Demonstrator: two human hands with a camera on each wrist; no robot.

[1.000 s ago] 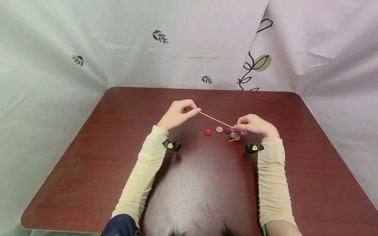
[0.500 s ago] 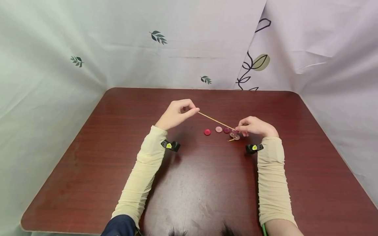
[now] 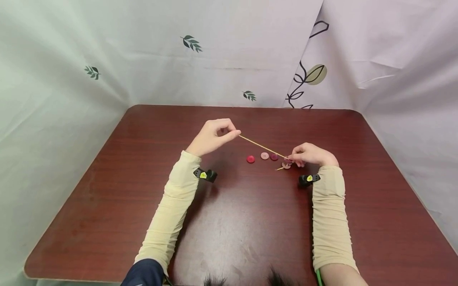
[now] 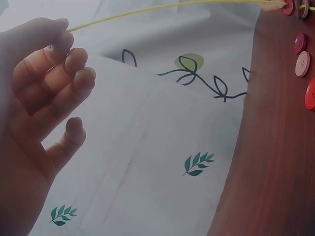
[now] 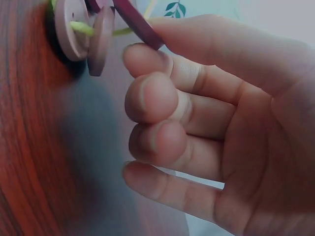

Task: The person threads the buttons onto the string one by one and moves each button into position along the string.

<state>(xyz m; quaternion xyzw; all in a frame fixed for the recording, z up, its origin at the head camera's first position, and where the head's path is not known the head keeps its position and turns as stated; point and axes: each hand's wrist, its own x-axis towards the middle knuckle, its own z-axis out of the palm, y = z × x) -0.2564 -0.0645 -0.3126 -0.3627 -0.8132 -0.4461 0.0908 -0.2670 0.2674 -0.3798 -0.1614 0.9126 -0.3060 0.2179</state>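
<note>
The cord [image 3: 262, 147] is pinched by the left hand [image 3: 214, 137] and stretched above the table [image 3: 229, 222] to the right hand [image 3: 312, 154], where a maroon button [image 5: 135, 22] is pinched. Two pale buttons [image 5: 71, 29] (both threaded) are seen beside it. A red button [image 3: 250, 159], a pink one [image 3: 264, 156] and a dark one [image 3: 274, 157] are spread nearby on the table.
</note>
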